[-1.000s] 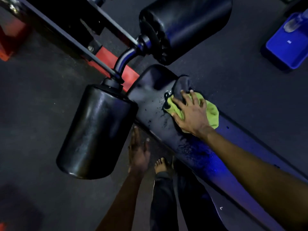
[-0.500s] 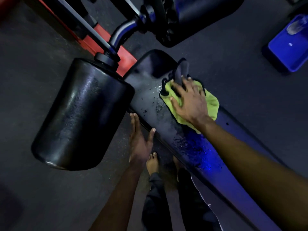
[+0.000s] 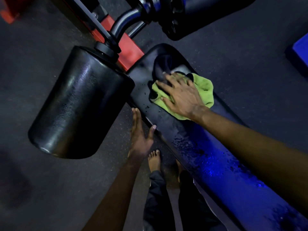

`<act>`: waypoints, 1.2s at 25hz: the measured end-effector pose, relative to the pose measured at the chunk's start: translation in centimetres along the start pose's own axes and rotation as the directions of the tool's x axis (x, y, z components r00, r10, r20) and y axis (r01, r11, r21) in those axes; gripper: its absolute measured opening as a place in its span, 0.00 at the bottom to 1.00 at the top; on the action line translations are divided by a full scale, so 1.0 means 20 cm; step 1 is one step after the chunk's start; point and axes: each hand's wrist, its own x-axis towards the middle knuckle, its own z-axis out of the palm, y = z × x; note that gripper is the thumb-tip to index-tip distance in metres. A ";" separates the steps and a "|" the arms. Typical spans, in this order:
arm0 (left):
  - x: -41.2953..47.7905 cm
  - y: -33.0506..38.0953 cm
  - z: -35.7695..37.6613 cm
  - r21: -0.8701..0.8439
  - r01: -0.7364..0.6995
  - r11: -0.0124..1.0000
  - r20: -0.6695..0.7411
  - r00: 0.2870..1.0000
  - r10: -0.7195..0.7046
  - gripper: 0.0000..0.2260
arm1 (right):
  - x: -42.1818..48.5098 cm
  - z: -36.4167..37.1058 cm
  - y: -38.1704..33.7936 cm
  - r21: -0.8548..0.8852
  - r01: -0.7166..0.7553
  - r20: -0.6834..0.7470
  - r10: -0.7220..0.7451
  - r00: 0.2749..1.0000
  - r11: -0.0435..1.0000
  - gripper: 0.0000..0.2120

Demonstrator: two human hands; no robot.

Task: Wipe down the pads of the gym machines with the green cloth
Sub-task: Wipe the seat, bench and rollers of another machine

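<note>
A black roller pad (image 3: 78, 104) hangs on the left, its long axis slanting from the red frame (image 3: 130, 49) down toward the lower left. Just right of it the left hand (image 3: 141, 135) is flat with straight fingers, holding nothing, its thumb at the near edge of the bench pad (image 3: 208, 155), which runs lengthwise from its rounded far end down to the lower right corner. Near that far end the crumpled green cloth (image 3: 204, 87) lies on the pad under the right hand (image 3: 181, 95), whose spread fingers press it flat without gripping.
</note>
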 end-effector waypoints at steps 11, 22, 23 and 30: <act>-0.04 0.09 -0.02 -0.611 0.258 0.749 -0.044 0.933 -0.357 0.20 | -0.11 0.04 -0.31 0.038 0.308 0.091 -0.310 0.946 0.951 0.27; 0.08 0.11 -0.02 -0.446 0.172 0.878 -0.287 0.902 -0.323 0.24 | 0.24 0.07 -0.34 0.110 0.118 -0.045 -0.114 0.993 0.987 0.27; 0.10 0.12 -0.02 -0.353 0.153 0.923 -0.305 0.914 -0.268 0.24 | 0.27 0.05 -0.31 0.132 0.072 -0.042 -0.067 0.997 0.989 0.27; 0.24 0.15 -0.03 -0.271 0.155 0.950 -0.388 0.885 -0.256 0.17 | 0.15 0.03 -0.17 0.123 -0.148 -0.110 0.162 0.981 0.981 0.25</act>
